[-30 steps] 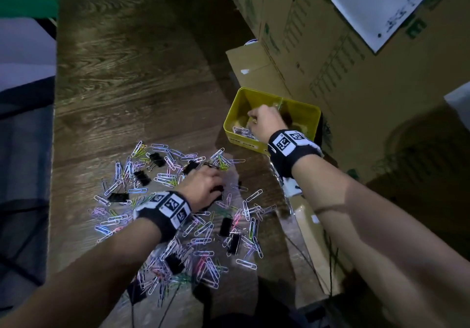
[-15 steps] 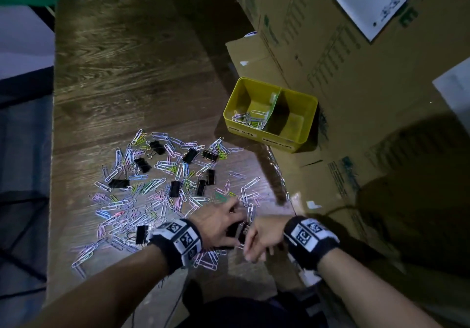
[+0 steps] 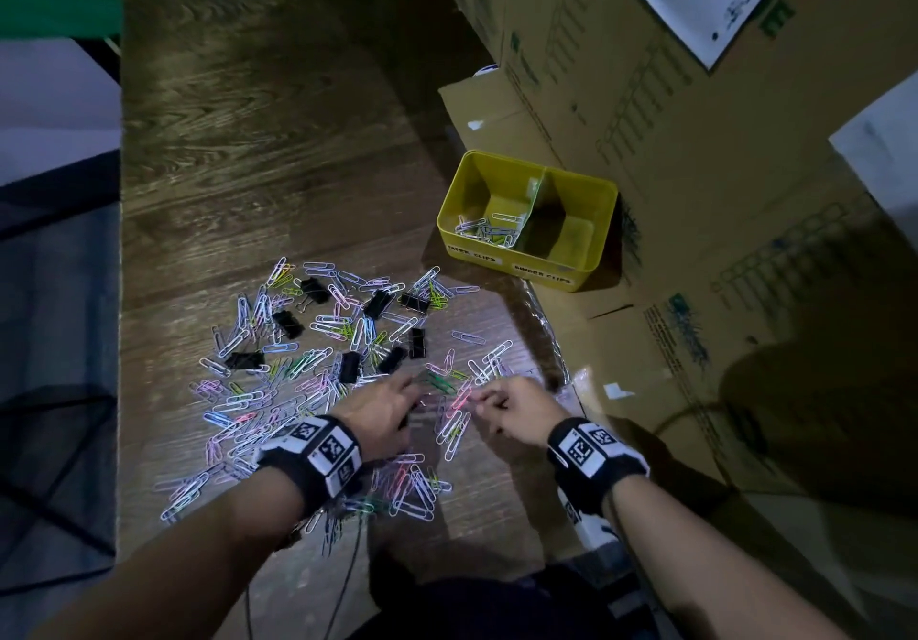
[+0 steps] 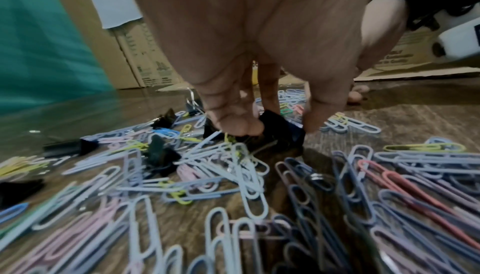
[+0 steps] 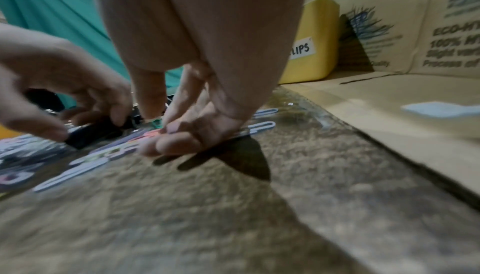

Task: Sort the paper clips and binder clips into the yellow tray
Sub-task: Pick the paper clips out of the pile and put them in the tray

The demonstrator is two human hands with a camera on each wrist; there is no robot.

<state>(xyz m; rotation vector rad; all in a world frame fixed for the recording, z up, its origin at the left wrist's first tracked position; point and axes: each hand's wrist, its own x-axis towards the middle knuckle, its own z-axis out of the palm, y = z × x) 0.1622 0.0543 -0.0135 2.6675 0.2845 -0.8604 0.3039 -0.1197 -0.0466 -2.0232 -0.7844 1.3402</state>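
Note:
The yellow tray [image 3: 586,269] stands at the table's right, with two compartments labelled paper clips and binder clips. Several paper clips [image 3: 489,229] lie in its left compartment; the right one is dark. Coloured paper clips [image 3: 248,401] and black binder clips [image 3: 285,324] are scattered over the wooden table. At the pile's near right, my left hand [image 3: 412,391] [image 4: 280,128] curls its fingers round a black binder clip [image 4: 275,122] on the table. Just right of it, my right hand [image 3: 484,398] [image 5: 158,120] pinches a paper clip [image 5: 155,123] between thumb and forefinger.
Cardboard boxes [image 3: 646,93] stand behind and to the right of the tray, and a flattened cardboard sheet [image 3: 670,341] covers the table's right side. The table's left edge [image 3: 120,292] drops to a dark floor. Bare wood [image 3: 273,118] lies beyond the pile.
My right hand has left the tray and come down to the near right of the pile. My left hand has shifted nearer and to the right, onto a binder clip.

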